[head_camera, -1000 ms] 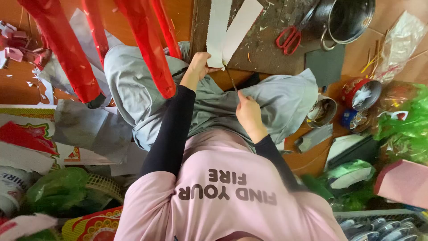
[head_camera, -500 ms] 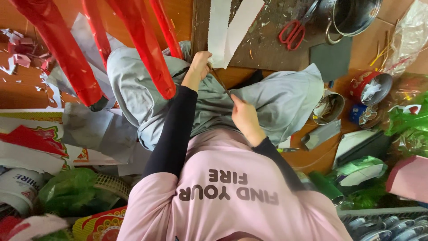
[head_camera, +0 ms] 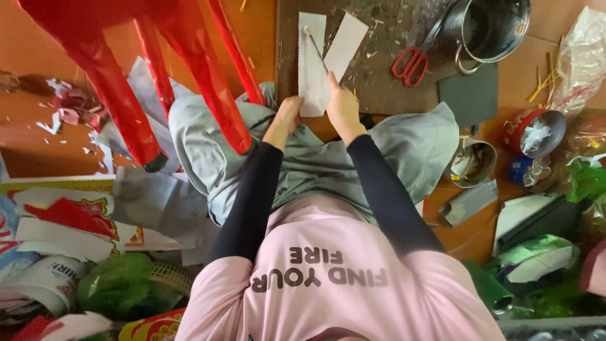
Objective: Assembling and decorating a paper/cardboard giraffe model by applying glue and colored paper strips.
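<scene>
Head view: red scissors [head_camera: 410, 63] beside pot [head_camera: 492, 28]

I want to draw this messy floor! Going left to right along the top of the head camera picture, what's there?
Red plastic chair legs → white paper strips → red scissors → metal pot → clear plastic bag.

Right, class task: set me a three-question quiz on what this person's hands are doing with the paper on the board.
1. True or false: the red scissors are in the right hand.
2. What does the left hand grip? A) metal pot B) white paper strip C) red stool leg
3. Fill in: the thin stick held by the right hand lies across the paper on the dark ______.

Key: 1 false, they lie on the board, untouched. 2 B. 3 board.
</scene>
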